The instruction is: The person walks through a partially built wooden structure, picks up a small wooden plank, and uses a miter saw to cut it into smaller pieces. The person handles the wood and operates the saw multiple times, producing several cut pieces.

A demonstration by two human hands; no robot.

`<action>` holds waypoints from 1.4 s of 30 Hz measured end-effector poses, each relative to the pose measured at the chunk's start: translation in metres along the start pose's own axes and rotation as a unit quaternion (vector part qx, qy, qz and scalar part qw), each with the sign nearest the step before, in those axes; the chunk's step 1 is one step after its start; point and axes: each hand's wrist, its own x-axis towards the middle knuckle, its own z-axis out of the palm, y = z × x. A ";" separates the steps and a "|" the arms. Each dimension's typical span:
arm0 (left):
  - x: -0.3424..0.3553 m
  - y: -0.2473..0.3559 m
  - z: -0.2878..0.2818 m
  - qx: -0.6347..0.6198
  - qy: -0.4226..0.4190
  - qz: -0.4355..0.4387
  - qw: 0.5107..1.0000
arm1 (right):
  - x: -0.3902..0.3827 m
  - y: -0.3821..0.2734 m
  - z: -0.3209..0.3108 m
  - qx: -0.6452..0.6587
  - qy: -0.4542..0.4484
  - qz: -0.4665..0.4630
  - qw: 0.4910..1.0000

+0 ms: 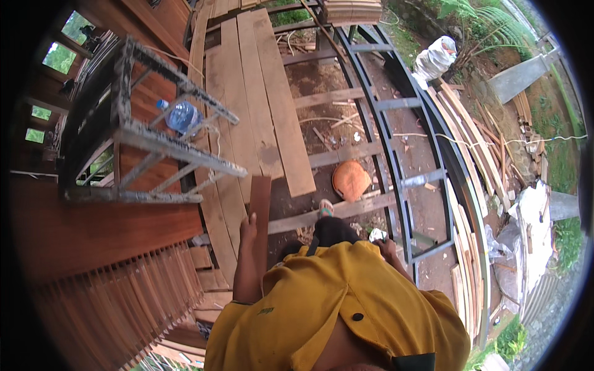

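My left hand [248, 230] grips the edge of a narrow reddish-brown board [260, 207], which stretches from beside my forearm toward the lighter floor planks. Its fingers are closed along the board's left side. At my right side, my right hand [388, 249] is curled next to the dark metal frame [401, 229]. A small dark shape shows at its fingertips, too small to name. Ahead of my left hand, lighter planks [247, 93] lie side by side over the joists.
A paint-spattered metal stand [154, 141] is at left, with a blue water bottle [183, 116] by it. Gaps between the joists [337, 154] show bare soil and an orange round object [351, 180]. Loose timber [473, 148] lies to the right, beyond the frame.
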 end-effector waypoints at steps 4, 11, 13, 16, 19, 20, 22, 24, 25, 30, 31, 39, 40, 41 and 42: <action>0.003 -0.029 -0.008 -0.235 -0.181 -0.390 0.872 | 0.096 -0.029 -0.079 0.108 0.019 -0.001 0.994; 0.047 -0.022 0.011 -0.385 -0.126 -0.426 0.809 | 0.264 -0.239 -0.183 0.187 0.093 -0.076 0.975; 0.085 -0.013 0.022 -0.439 -0.110 -0.417 0.788 | 0.297 -0.331 -0.186 0.290 0.073 -0.126 0.946; 0.176 0.020 0.028 -0.526 -0.119 -0.416 0.732 | 0.337 -0.460 -0.188 0.110 0.053 -0.185 0.975; 0.301 0.078 0.023 -0.612 -0.174 -0.398 0.661 | 0.377 -0.538 -0.188 0.115 0.016 -0.219 0.969; 0.335 0.094 0.013 -0.642 -0.177 -0.390 0.636 | 0.380 -0.580 -0.193 -0.005 0.043 -0.259 0.965; 0.398 0.137 -0.003 -0.615 -0.162 -0.353 0.686 | 0.399 -0.622 -0.208 0.015 0.001 -0.290 0.957; 0.482 0.201 -0.027 -0.541 -0.131 -0.280 0.782 | 0.415 -0.668 -0.226 0.073 -0.019 -0.256 0.964; 0.512 0.222 -0.035 -0.537 -0.112 -0.267 0.792 | 0.431 -0.673 -0.228 0.111 -0.051 -0.205 0.971; 0.667 0.377 -0.086 -0.505 -0.002 -0.091 0.858 | 0.535 -0.700 -0.217 0.243 0.005 -0.211 0.947; 0.694 0.395 -0.083 -0.516 0.001 -0.070 0.854 | 0.567 -0.676 -0.212 0.213 -0.009 -0.178 0.961; 0.884 0.444 -0.157 -0.500 0.076 -0.008 0.863 | 0.754 -0.818 -0.201 -0.025 -0.011 -0.150 0.988; 0.909 0.450 -0.161 -0.552 0.069 0.038 0.830 | 0.783 -0.841 -0.210 -0.061 0.032 -0.212 0.975; 0.925 0.444 -0.182 -0.587 0.090 0.076 0.801 | 0.808 -0.900 -0.214 -0.041 -0.013 -0.235 0.971; 0.936 0.454 -0.205 -0.581 0.123 0.111 0.797 | 0.822 -0.969 -0.228 -0.016 -0.052 -0.257 0.965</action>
